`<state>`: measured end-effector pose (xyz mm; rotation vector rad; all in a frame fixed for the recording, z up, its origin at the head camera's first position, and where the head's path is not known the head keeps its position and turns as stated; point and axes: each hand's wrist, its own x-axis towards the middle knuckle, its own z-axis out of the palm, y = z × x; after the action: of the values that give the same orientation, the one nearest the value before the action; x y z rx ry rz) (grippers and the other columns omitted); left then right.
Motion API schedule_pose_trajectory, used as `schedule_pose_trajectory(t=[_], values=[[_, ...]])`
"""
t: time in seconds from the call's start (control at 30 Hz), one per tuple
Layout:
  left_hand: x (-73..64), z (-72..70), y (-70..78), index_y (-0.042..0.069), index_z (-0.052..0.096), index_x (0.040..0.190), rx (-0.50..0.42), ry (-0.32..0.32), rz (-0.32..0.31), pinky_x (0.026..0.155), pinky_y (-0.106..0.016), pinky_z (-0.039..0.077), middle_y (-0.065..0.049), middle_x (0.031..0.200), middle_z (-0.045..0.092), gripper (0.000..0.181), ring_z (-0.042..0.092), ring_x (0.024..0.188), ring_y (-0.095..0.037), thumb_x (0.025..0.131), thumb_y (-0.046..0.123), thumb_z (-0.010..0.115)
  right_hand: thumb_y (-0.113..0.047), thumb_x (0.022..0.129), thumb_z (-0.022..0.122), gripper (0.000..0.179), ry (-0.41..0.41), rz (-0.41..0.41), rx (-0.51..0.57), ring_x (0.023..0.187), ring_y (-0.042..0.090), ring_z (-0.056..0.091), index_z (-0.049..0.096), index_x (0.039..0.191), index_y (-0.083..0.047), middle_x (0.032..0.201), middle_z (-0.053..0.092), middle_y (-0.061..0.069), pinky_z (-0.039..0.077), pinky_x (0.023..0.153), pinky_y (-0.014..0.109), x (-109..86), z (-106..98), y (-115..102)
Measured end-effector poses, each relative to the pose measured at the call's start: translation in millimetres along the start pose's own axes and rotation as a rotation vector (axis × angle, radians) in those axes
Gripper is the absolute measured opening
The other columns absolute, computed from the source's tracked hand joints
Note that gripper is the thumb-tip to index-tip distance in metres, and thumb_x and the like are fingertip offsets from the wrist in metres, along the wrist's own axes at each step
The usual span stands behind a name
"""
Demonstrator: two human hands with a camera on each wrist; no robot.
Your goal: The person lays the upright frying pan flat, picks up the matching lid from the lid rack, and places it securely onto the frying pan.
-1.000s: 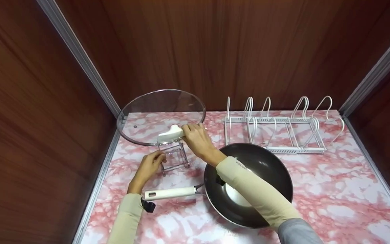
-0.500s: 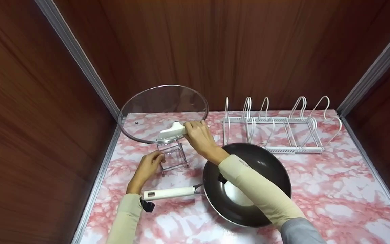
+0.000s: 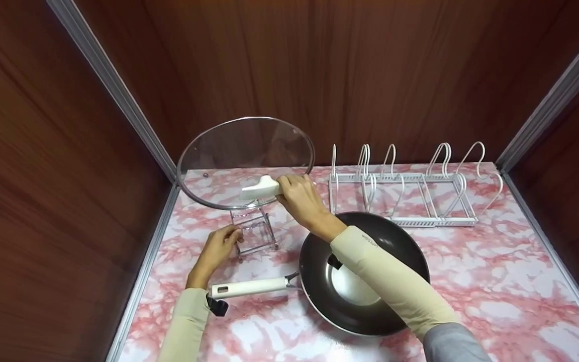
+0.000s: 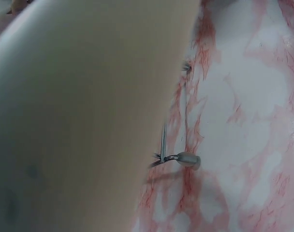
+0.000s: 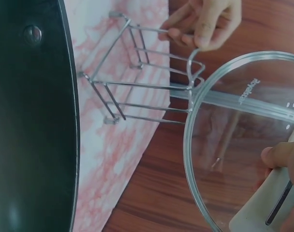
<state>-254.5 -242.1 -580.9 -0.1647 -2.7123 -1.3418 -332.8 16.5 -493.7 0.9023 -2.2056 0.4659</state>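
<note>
My right hand (image 3: 300,198) grips the white handle (image 3: 259,190) of a round glass lid (image 3: 242,146) with a metal rim. The lid is tilted up, its lower edge at the top of a small chrome wire rack (image 3: 270,231). In the right wrist view, the lid's rim (image 5: 186,140) meets the rack's upright loops; whether it sits in them is hard to tell. My left hand (image 3: 219,247) pinches the rack's left side, and the right wrist view shows those fingers (image 5: 205,29) on its wire. A blurred forearm covers much of the left wrist view, beside a rack foot (image 4: 188,160).
A dark frying pan (image 3: 314,266) lies below my right forearm, its white handle (image 3: 252,287) pointing left. Behind it, a white rack (image 3: 410,221) with several curved dividers stands at the back right. Brown panels (image 3: 329,75) enclose the marbled table (image 3: 510,281).
The lid has risen a little and moved slightly right in my right hand, tilting more upright. My left hand keeps its place on the wire rack.
</note>
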Motion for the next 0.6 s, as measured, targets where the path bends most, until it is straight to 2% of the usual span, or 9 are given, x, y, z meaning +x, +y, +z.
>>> schedule_pose_trajectory(t=[0.1, 0.4, 0.6], values=[[-0.8, 0.0, -0.8, 0.007, 0.075, 0.102, -0.003, -0.003, 0.003, 0.092, -0.049, 0.056, -0.017, 0.092, 0.077, 0.018, 0.073, 0.091, -0.044, 0.109, 0.013, 0.060, -0.010, 0.090, 0.081, 0.020, -0.004, 0.008, 0.003, 0.084, 0.030, 0.073, 0.063, 0.096, -0.005, 0.087, 0.072, 0.010, 0.054, 0.074, 0.045, 0.6, -4, 1], [-0.3, -0.8, -1.5, 0.005, 0.075, 0.104, -0.006, -0.010, -0.004, 0.090, -0.048, 0.057, -0.017, 0.092, 0.078, 0.017, 0.074, 0.089, -0.042, 0.109, 0.011, 0.060, -0.011, 0.087, 0.084, 0.024, -0.003, 0.041, -0.006, 0.083, 0.033, 0.073, 0.064, 0.098, -0.004, 0.087, 0.073, 0.010, 0.054, 0.073, 0.046, -0.8, -11, 8], [-0.6, 0.4, -1.8, 0.004, 0.075, 0.105, -0.014, 0.000, 0.005, 0.084, -0.041, 0.056, -0.014, 0.090, 0.078, 0.016, 0.074, 0.091, -0.044, 0.108, 0.011, 0.061, -0.010, 0.084, 0.085, 0.027, -0.001, 0.060, 0.007, 0.086, 0.033, 0.074, 0.064, 0.100, -0.004, 0.090, 0.074, 0.011, 0.057, 0.079, 0.047, -4.5, -16, 13]])
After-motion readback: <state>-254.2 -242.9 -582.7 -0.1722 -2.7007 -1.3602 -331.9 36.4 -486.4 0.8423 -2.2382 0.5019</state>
